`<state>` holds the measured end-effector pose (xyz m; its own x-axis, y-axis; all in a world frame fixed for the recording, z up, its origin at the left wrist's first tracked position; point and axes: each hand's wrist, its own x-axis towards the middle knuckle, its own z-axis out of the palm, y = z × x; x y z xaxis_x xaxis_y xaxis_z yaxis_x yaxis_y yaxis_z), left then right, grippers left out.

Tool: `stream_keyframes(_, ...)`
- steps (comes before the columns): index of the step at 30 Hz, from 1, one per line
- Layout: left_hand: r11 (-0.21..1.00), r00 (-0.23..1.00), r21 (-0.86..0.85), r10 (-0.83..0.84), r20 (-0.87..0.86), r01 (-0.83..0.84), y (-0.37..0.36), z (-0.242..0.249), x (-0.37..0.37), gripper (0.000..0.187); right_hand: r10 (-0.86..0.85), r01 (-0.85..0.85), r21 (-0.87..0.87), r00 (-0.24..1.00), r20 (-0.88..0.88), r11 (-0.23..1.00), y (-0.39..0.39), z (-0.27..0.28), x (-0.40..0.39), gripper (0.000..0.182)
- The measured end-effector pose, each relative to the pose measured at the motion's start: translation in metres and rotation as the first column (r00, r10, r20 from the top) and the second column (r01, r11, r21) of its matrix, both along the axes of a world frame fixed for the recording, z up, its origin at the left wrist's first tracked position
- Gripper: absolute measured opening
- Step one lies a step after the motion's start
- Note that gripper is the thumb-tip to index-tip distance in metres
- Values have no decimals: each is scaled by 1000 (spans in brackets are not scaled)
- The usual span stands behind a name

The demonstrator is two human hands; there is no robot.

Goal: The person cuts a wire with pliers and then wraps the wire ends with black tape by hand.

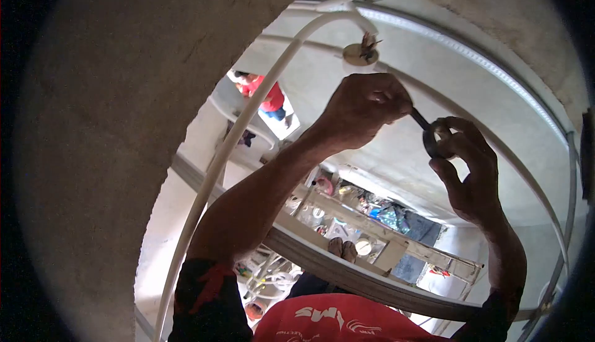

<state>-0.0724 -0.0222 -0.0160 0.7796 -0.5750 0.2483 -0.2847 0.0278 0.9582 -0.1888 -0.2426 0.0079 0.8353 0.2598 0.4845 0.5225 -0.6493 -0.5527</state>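
A roll of black electrical tape [429, 143] is held at its ring between the thumb and fingers of my right hand [474, 165]. From it a short black strip [420, 117] stretches up to my left hand [372, 103], whose fingers are pinched on its end. Just above my left hand is a round white junction box [356, 62], with bunched wires [368, 45] sticking out of it. Their stripped ends look coppery. Both arms are raised, and the fingertips of my left hand are partly hidden by the hand itself.
White conduits [238, 125] curve past the box and down on the left; another pipe [496, 143] runs down right. Rough concrete [93, 156] fills the left side. Far below are a plank frame [372, 230], scattered tools, and a person in red [273, 99] by a doorway.
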Motion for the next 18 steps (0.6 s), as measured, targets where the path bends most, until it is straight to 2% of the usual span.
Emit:
stream_keyframes(2,992,972,36,110,208,-120,4,10,1,15,-4,15,-110,995,103,994,2,18,2,18)
stream_keyframes(4,975,919,-91,222,325,-203,9,7,11,12,-22,80,-240,971,237,968,7,34,15,19)
stream_keyframes(6,930,815,-140,366,449,-341,13,10,19,12,-16,97,-264,957,290,960,16,48,39,23)
stream_keyframes(7,883,743,-201,466,480,-424,14,13,24,8,-23,134,-300,938,347,944,20,50,54,24)
stream_keyframes(8,874,724,-237,484,491,-424,16,12,29,9,-25,172,-336,916,401,926,22,49,71,25)
stream_keyframes(10,809,605,-245,568,557,-534,19,2,45,10,-62,221,-352,910,411,910,25,42,106,25)
stream_keyframes(12,789,564,-222,577,591,-573,14,0,58,10,-109,272,-357,903,417,894,27,39,128,25)
stream_keyframes(13,755,520,-195,591,617,-626,13,-4,58,11,-103,267,-382,912,398,885,29,37,134,30)
stream_keyframes(14,757,525,-196,590,613,-623,11,-6,57,11,-97,262,-406,918,384,875,29,36,140,35)
stream_keyframes(16,649,390,-135,596,702,-749,8,-6,59,12,-91,264,-449,924,371,853,31,36,148,36)
stream_keyframes(18,647,415,-102,594,690,-756,9,-7,62,13,-67,262,-443,910,408,857,33,32,148,35)
